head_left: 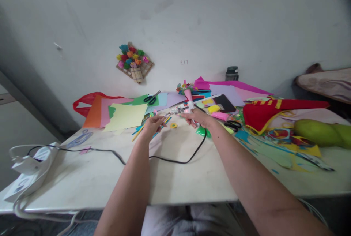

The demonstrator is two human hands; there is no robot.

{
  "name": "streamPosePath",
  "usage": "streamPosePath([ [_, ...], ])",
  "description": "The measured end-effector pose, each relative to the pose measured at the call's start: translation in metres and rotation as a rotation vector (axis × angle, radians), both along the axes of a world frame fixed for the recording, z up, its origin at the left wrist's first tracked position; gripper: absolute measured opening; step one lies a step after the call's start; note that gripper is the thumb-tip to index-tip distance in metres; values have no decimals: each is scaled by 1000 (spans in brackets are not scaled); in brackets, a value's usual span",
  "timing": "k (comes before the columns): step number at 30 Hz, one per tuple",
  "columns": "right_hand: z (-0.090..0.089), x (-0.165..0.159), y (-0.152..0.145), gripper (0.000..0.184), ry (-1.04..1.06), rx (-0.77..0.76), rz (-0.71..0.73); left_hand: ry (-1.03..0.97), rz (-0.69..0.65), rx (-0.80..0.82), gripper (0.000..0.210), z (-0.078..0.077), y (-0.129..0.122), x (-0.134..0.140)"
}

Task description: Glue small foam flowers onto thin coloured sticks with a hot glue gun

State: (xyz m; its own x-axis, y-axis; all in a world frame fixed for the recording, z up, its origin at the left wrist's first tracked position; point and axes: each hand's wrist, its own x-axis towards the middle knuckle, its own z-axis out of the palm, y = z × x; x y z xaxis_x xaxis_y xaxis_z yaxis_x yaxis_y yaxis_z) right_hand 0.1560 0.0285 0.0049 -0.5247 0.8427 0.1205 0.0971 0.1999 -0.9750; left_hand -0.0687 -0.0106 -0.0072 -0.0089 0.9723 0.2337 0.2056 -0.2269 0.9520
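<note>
My left hand (155, 123) is above the table with thumb and fingers pinched together. Whatever is between its fingertips is too small to make out. Close under it lie yellow and blue paper strips (161, 127). My right hand (197, 117) is closed around a white-and-pink corded tool (191, 105) that looks like a hot glue gun; the fingers hide much of it. Its black cord (189, 161) loops down and runs left across the table. Between the hands lies a small yellow flower (173, 125). A green packet (203, 131) sits beneath my right wrist.
Coloured paper sheets (127, 117) and black scissors (151, 98) lie back left. More scissors (233, 125), a yellow packet (214, 109) and red cloth (263, 113) are right. A power strip (33, 173) sits at the left edge. A bottle (231, 73) stands by the wall.
</note>
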Motion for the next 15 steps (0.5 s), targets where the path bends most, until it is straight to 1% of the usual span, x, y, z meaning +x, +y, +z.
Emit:
streamPosePath([
  [4, 0, 0, 0, 39, 6, 3, -18, 7, -3, 7, 38, -1, 0, 0],
  [15, 3, 0, -3, 39, -3, 5, 30, 9, 19, -5, 37, 1, -1, 1],
])
